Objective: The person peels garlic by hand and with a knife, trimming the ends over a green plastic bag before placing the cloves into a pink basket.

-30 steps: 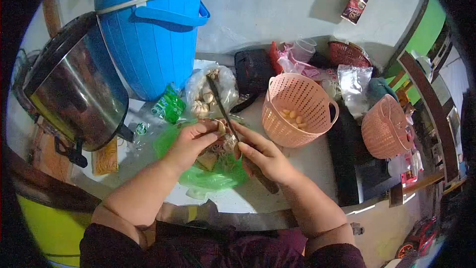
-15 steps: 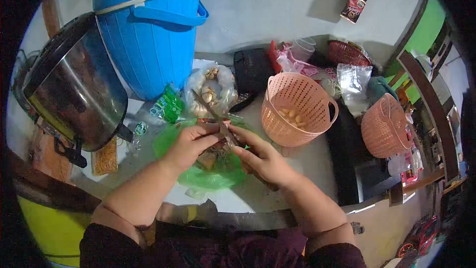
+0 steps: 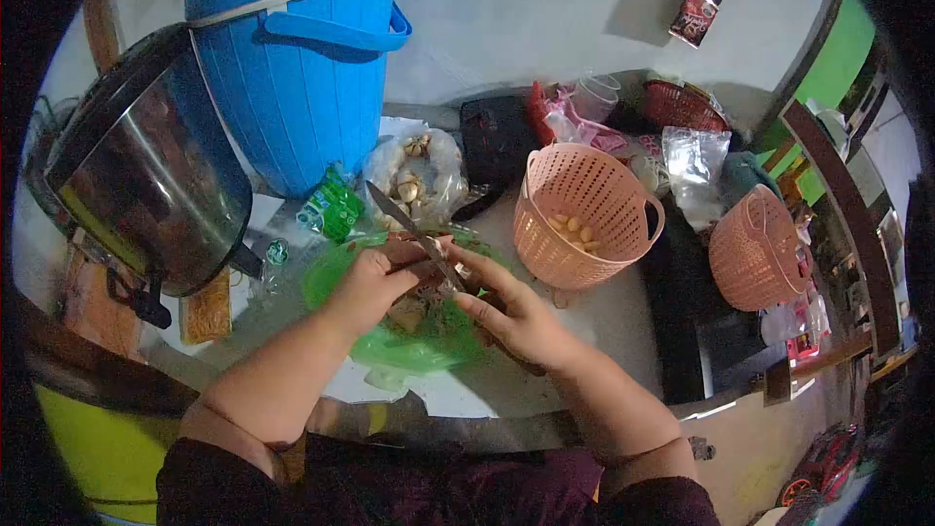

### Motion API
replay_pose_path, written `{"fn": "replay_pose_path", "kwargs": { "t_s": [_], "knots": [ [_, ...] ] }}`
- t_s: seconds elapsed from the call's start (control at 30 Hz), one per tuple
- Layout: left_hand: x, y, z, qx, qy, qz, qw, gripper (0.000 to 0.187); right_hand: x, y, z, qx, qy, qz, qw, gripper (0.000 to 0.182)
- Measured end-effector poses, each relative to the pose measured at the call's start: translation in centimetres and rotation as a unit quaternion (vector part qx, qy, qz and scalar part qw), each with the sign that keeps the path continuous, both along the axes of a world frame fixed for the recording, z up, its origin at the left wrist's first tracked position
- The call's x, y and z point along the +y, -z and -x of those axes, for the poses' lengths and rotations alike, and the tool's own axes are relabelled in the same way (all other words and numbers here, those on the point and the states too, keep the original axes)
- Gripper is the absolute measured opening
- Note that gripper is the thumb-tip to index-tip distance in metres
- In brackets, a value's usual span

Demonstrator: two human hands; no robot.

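Note:
My right hand [image 3: 516, 317] is closed round a knife [image 3: 401, 218], whose blade points up and to the left, across the front of my left fingers. My left hand [image 3: 375, 278] is closed in a pinch at the blade, on a small pale piece that looks like a garlic clove, mostly hidden by the fingers. Below both hands lies a green plastic bag [image 3: 414, 356] with dry skins on it. Behind it sits a clear bag of garlic bulbs [image 3: 411, 187]. To the right, a pink basket [image 3: 584, 268] holds several peeled cloves [image 3: 573, 228].
A blue lidded bucket [image 3: 292, 88] and a dark shiny container [image 3: 161, 175] stand at the left. A green packet [image 3: 334, 206] lies before the bucket. Further right are a second pink basket [image 3: 755, 253] and a silvery bag [image 3: 694, 170]. Sachets [image 3: 703, 0] hang on the wall.
The knife blade has shifted slightly and turned, showing more of its flat side. Both hands stay in nearly the same place over the green bag.

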State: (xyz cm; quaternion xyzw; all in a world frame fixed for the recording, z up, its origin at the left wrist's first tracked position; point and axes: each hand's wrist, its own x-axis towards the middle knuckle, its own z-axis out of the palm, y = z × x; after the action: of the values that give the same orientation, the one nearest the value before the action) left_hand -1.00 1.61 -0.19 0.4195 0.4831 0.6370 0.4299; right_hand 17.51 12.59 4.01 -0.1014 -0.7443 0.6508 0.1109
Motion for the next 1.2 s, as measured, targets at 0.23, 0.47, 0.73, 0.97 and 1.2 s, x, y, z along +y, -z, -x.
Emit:
{"fn": "replay_pose_path", "kwargs": {
  "t_s": [0.23,0.47,0.73,0.97,1.2],
  "knots": [
    [-0.1,0.5,0.2,0.026,0.005,-0.009,1.000,0.036,0.1,0.9,0.3,0.030,0.020,-0.113,0.993,0.051],
    [0.1,0.9,0.2,-0.010,-0.007,-0.021,1.000,0.026,0.5,0.0,0.0,-0.020,0.024,0.108,0.994,0.048],
    [-0.1,0.7,0.2,0.000,-0.065,0.008,0.998,0.024,1.2,0.0,-0.3,-0.030,0.042,0.189,0.981,0.049],
    [0.1,-0.1,0.2,-0.091,-0.051,-0.012,0.994,0.023,1.1,1.2,0.0,-0.011,0.025,0.096,0.995,0.051],
    [0.0,-0.1,0.6,-0.093,-0.051,-0.001,0.994,0.023,0.9,1.1,0.1,0.006,0.015,0.102,0.995,0.038]
  ]
}}
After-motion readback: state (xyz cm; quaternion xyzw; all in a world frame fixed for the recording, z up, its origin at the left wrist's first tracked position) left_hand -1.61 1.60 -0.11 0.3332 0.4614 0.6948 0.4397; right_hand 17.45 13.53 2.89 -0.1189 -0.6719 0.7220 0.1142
